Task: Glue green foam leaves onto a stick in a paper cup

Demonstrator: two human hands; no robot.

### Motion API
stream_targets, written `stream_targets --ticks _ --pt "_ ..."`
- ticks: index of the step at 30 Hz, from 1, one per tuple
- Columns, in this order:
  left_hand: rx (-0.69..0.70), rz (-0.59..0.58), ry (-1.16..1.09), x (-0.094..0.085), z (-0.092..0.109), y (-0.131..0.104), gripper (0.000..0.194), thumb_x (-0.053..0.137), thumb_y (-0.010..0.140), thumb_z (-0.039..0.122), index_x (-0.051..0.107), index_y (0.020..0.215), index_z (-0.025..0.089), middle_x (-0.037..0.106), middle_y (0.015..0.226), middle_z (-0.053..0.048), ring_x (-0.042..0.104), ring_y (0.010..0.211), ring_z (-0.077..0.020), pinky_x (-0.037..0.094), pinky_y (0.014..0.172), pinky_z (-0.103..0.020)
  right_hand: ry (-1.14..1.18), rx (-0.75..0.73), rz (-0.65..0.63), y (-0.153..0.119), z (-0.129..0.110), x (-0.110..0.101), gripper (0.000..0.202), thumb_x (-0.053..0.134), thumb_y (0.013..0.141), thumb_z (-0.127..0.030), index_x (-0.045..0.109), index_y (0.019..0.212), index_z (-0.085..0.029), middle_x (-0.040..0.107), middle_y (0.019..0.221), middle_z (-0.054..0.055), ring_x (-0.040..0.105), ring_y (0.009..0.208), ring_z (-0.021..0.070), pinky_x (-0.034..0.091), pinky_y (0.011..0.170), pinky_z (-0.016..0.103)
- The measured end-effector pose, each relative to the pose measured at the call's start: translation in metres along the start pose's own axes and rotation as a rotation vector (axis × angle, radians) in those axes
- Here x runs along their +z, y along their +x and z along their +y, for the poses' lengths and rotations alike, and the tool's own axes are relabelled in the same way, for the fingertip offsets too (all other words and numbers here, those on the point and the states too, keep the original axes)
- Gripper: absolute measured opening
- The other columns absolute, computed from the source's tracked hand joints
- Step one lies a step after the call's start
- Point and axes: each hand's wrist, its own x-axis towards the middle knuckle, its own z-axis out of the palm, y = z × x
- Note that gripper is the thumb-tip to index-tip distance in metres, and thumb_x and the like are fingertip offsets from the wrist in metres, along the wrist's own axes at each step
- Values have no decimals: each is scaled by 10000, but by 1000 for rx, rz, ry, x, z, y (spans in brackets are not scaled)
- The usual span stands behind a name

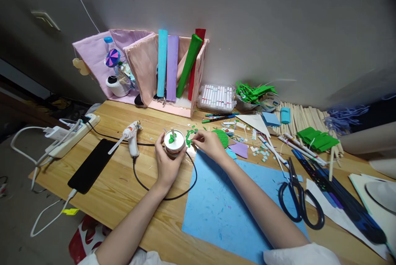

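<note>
My left hand (167, 168) is wrapped round a small round pot (175, 141) with a white top. A short stem with green leaves (172, 138) stands up from that top. Just right of the pot, my right hand (208, 143) has its fingers pinched together beside a strip of small green leaf cutouts (188, 138). Whatever the fingertips hold is too small to make out. A white hot glue gun (133, 139) stands left of the pot, its black cord looping round in front of my left hand.
A black phone (92, 166) and a power strip (74, 135) lie left. Blue paper (229, 207) is under my right forearm, with black scissors (298, 199) on the right. Behind stand a pink box (140, 65) with crepe paper rolls, a marker case (216, 97) and wooden sticks (298, 118).
</note>
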Motion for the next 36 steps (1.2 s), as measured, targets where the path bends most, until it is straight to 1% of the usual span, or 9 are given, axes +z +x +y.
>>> stream_targets --ticks 5,9,13,18,22,27,31,33,36 --pt "21 33 10 0 2 0 741 763 639 392 377 1240 196 478 1251 -134 466 1197 -266 363 1025 -433 97 -8 28 -2 -7 -13 53 569 773 -134 610 749 -155 696 749 27 637 643 121 480 598 218" --pt "-5 37 -8 -1 4 0 703 757 648 389 386 1211 191 488 1221 -125 481 1163 -254 372 1010 -426 94 -40 40 -1 -7 -18 51 587 754 -125 605 745 -172 676 738 7 624 656 119 484 617 218" --pt "-15 71 -27 -1 3 1 687 754 651 387 385 1197 192 493 1203 -121 495 1142 -246 380 1001 -413 11 -54 26 2 4 -6 94 619 722 -78 622 719 -172 617 695 6 567 620 129 446 591 236" --pt "-27 82 -37 -1 1 1 678 754 645 405 395 1181 195 505 1177 -115 515 1114 -244 398 978 -404 -83 -108 -1 3 14 15 107 667 736 -86 660 803 -168 600 770 43 552 758 177 430 675 278" --pt "-32 76 -29 -1 2 0 669 748 648 416 401 1171 188 513 1159 -117 521 1092 -242 406 964 -404 -140 -144 -1 2 15 19 88 617 791 -88 645 765 -167 592 789 58 530 814 200 414 729 304" --pt "-36 75 -25 -1 2 0 670 747 649 415 397 1173 187 513 1152 -114 520 1079 -236 414 955 -396 -172 -170 -1 1 15 18 103 558 826 -107 610 768 -174 580 801 65 512 821 209 406 737 310" --pt "-38 74 -40 -1 1 0 675 750 649 404 389 1176 185 507 1157 -118 518 1082 -238 415 958 -407 -156 -158 14 1 12 16 111 528 812 -89 577 763 -176 576 809 66 513 799 205 402 725 307" --pt "-17 78 -43 -1 2 0 680 756 646 388 388 1181 186 499 1175 -120 512 1100 -239 408 971 -413 -130 -142 20 1 11 12 121 520 795 -72 562 751 -177 582 781 54 524 759 191 403 704 297" --pt "54 81 -36 -2 4 1 727 787 613 350 387 1198 189 492 1188 -117 502 1126 -239 399 989 -408 -65 -105 22 2 9 1 124 517 784 -69 556 748 -181 595 702 19 550 663 158 413 643 267"
